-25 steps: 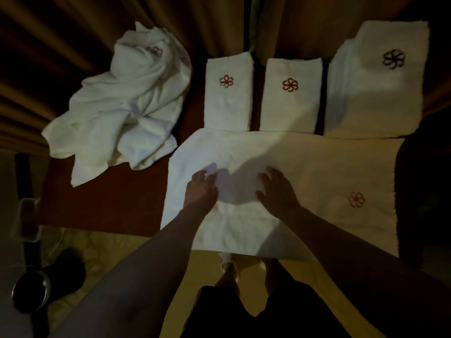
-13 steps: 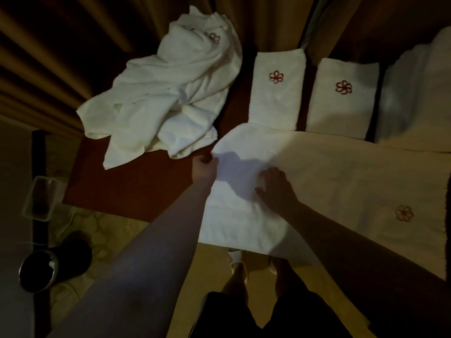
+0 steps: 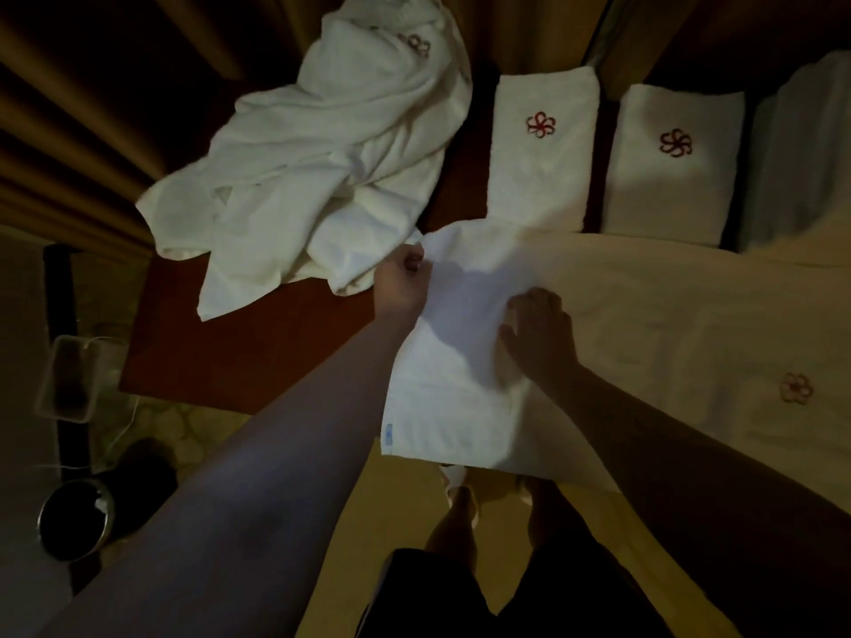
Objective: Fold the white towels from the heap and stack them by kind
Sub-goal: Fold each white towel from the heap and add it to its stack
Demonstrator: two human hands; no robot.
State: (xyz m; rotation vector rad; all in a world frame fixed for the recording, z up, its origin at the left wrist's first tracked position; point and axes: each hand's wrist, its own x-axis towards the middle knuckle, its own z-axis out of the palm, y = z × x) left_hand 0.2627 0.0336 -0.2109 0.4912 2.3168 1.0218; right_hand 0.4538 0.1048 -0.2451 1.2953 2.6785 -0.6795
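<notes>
A long white towel [image 3: 644, 324] with a red flower mark lies spread across the brown table [image 3: 239, 352], its near edge hanging over the front. My left hand [image 3: 401, 283] pinches the towel's far left corner. My right hand [image 3: 536, 333] lies flat on the towel with fingers spread, just right of the left hand. A crumpled heap of white towels [image 3: 322, 168] sits at the back left. Behind the spread towel stand two folded small towels [image 3: 543, 154] [image 3: 672, 163], each with a red flower. A larger folded towel [image 3: 801, 158] is at the right edge.
Pleated curtains [image 3: 92, 108] hang behind the table. On the floor at the left are a dark round bin [image 3: 76, 522], a clear box [image 3: 69, 379] and a white cable. My feet [image 3: 497, 513] stand under the table's front edge.
My left hand slid from the towel's middle to its far left corner and closed on it. My right hand stayed flat on the towel. The view shifted left.
</notes>
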